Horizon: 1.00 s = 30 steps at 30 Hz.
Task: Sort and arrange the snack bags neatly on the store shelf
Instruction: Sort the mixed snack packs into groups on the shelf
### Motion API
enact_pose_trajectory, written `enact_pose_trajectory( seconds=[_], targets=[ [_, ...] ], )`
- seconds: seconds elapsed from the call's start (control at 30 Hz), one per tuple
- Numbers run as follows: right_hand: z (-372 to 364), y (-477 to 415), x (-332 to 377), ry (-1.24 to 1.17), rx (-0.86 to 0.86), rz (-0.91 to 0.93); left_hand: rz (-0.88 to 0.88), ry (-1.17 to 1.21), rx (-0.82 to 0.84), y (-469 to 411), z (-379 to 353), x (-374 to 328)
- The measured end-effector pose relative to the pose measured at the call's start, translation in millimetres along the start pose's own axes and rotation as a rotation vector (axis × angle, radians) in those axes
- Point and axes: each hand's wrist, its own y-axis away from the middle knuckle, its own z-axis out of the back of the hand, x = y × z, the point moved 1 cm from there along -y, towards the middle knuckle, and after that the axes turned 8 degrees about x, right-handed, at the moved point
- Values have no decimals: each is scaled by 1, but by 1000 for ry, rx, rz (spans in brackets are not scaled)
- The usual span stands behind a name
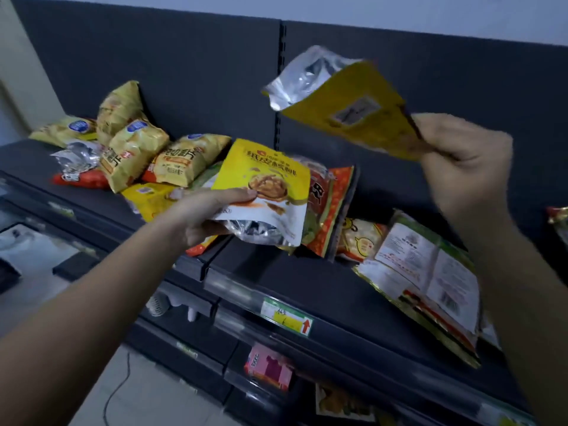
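My left hand (204, 215) grips a yellow walnut snack bag (264, 182) by its lower left side, holding it face up just above the dark shelf (307, 290). My right hand (464, 155) pinches a second yellow bag (344, 103) by one end, raised high in front of the back panel, its back label and silver base showing. Several pale yellow chip bags (135, 149) lie piled at the shelf's left. A red and orange bag (329, 207) sits behind the left-hand bag.
A green-edged bag with a white label (430, 278) lies flat on the shelf's right part, beside a small yellow cartoon bag (362, 241). A price tag (287, 316) is on the shelf's front rail. Lower shelves hold a pink box (270, 367).
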Motion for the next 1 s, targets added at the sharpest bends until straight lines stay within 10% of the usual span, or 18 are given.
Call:
enact_pose_trajectory(
  seconds=[0.17,0.63,0.9,1.0],
  targets=[
    [-84,-9,-7,137,233,225,-103,135,-89,22,33,15],
    [-261,-3,44,-149,198,-80,-28,277,-154,98,149,64],
    [-316,6,108,-1388,193,-1059,91,355,-183,113,233,109],
    [-341,4,121,-1537,451,-1039,73,437,-316,110,270,123]
  ],
)
